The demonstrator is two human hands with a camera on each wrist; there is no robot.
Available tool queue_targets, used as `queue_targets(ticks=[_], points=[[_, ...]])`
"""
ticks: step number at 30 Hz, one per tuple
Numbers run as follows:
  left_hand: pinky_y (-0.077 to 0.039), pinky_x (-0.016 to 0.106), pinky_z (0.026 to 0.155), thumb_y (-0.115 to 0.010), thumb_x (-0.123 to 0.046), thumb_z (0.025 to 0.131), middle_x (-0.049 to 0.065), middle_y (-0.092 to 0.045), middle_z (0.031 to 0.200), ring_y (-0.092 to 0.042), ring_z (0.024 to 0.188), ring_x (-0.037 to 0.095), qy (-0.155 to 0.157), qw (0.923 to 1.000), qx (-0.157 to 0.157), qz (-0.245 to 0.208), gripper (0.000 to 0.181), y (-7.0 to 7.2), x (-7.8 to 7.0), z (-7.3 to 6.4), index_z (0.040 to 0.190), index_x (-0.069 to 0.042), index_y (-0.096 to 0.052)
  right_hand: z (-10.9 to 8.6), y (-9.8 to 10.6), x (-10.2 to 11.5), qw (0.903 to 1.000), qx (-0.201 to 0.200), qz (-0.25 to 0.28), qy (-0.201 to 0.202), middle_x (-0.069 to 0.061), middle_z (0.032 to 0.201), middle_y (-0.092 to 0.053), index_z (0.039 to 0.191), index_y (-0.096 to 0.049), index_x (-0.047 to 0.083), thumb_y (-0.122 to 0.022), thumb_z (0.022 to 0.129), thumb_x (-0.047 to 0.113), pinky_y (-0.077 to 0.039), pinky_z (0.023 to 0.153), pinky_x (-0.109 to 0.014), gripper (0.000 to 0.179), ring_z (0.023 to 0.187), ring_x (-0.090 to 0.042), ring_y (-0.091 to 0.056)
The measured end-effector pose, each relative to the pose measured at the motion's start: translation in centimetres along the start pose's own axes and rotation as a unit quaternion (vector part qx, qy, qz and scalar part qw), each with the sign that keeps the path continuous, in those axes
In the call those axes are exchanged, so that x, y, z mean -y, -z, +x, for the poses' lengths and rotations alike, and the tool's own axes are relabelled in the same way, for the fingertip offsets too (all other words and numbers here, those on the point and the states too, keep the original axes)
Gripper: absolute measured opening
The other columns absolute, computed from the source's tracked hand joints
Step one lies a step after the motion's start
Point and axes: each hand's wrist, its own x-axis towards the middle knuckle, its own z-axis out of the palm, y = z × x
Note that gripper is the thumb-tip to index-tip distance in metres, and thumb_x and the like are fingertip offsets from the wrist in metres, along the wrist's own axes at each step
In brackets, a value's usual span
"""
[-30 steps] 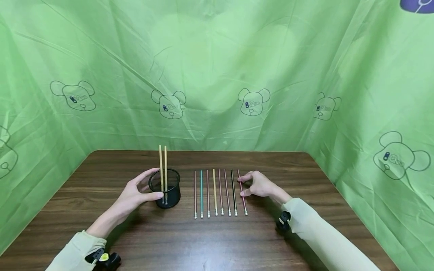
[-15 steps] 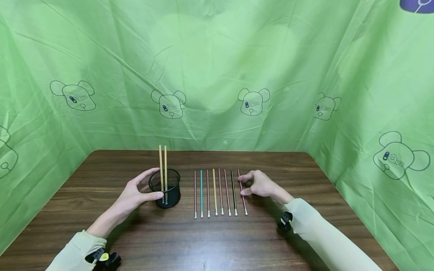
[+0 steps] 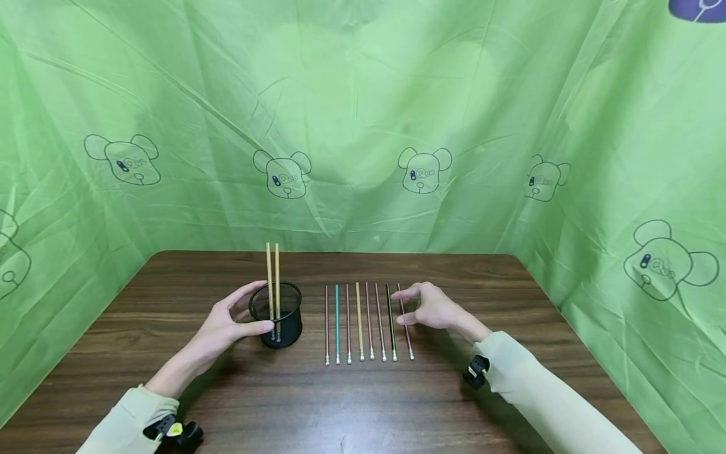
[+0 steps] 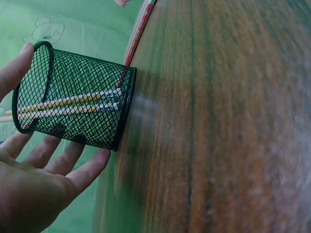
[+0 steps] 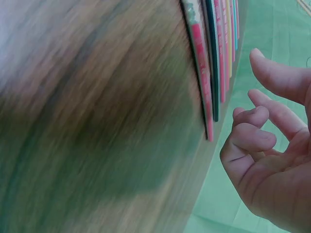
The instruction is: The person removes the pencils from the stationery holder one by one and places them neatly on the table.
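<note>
A black mesh pencil cup (image 3: pixel 289 328) stands upright on the table with two natural-wood pencils (image 4: pixel 73 102) in it, eraser ends down. My left hand (image 3: pixel 227 323) holds the cup from the left, thumb at its rim and fingers round the far side. To the right lies a row of several pencils. A red pencil (image 5: pixel 201 73) is at its right end, slightly slanted, beside a black pencil (image 3: pixel 391 321). Just over these two is my right hand (image 3: pixel 435 307); thumb and index finger are apart with nothing between them, the other fingers bent in.
The row also has a teal pencil (image 3: pixel 337 325), a yellow pencil (image 3: pixel 359 321) and several reddish ones, side by side with eraser ends toward me. A green curtain (image 3: pixel 363 208) with bear outlines hangs behind and beside the wooden table (image 3: pixel 340 410).
My right hand has shifted slightly left, from the red pencil at the end toward the black one. The left hand and the cup have stayed in place.
</note>
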Motion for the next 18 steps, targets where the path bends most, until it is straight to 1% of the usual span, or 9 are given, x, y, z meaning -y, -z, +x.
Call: queue_targets(ticks=[3,6,10,15,16,18], points=[[-0.05,0.027,0.094,-0.087,-0.013,0.089,0.015,-0.051,0.156,-0.047,0.141,0.043,-0.002,1.0,0.0,-0.001,0.082,0.0,-0.1,0.0,0.16,-0.017,-0.045,0.0,-0.1,0.7,0.9999,0.007,0.0,0.011,-0.019,0.126,-0.07,0.132,-0.073,0.004,-0.09,0.085,0.013,-0.045,0.107,-0.057,0.051,0.125,-0.037,-0.06],[-0.05,0.026,0.094,-0.087,-0.013,0.089,0.016,-0.052,0.155,-0.047,0.14,0.043,-0.005,1.0,0.0,-0.001,0.082,0.0,-0.1,0.0,0.159,-0.017,-0.045,0.1,-0.3,1.5,0.9996,0.012,-0.012,0.024,-0.019,0.128,-0.069,0.132,-0.073,0.005,-0.089,0.086,0.015,-0.044,0.107,-0.058,0.05,0.126,-0.038,-0.059],[-0.05,0.026,0.095,-0.087,-0.012,0.089,0.016,-0.052,0.155,-0.047,0.14,0.044,-0.005,1.0,0.001,-0.001,0.082,0.1,-0.1,-0.1,0.159,-0.017,-0.045,0.3,-0.6,2.6,0.9989,0.012,-0.024,0.037,-0.018,0.13,-0.069,0.131,-0.075,0.008,-0.089,0.087,0.016,-0.044,0.108,-0.056,0.047,0.128,-0.038,-0.058],[-0.049,0.027,0.095,-0.087,-0.013,0.089,0.015,-0.05,0.156,-0.047,0.141,0.044,-0.002,1.0,0.002,0.002,0.082,0.1,-0.2,-0.1,0.16,-0.017,-0.045,0.6,-1.1,3.8,0.998,0.029,-0.007,0.055,-0.014,0.124,-0.074,0.131,-0.074,0.007,-0.088,0.088,0.014,-0.046,0.105,-0.056,0.046,0.124,-0.033,-0.062],[-0.049,0.027,0.095,-0.087,-0.014,0.089,0.015,-0.05,0.156,-0.046,0.141,0.044,-0.001,1.0,0.002,0.002,0.082,0.1,-0.2,-0.1,0.16,-0.018,-0.045,0.7,-1.2,4.0,0.9979,0.032,-0.005,0.057,-0.013,0.124,-0.074,0.131,-0.074,0.007,-0.087,0.088,0.014,-0.046,0.105,-0.056,0.046,0.122,-0.034,-0.062],[-0.049,0.026,0.095,-0.087,-0.014,0.089,0.015,-0.05,0.157,-0.046,0.141,0.043,0.0,1.0,0.002,0.004,0.082,0.0,-0.2,-0.1,0.16,-0.018,-0.045,0.8,-1.4,4.4,0.9979,0.035,0.001,0.055,-0.01,0.126,-0.074,0.131,-0.075,0.009,-0.087,0.088,0.013,-0.045,0.106,-0.057,0.045,0.123,-0.034,-0.061]])
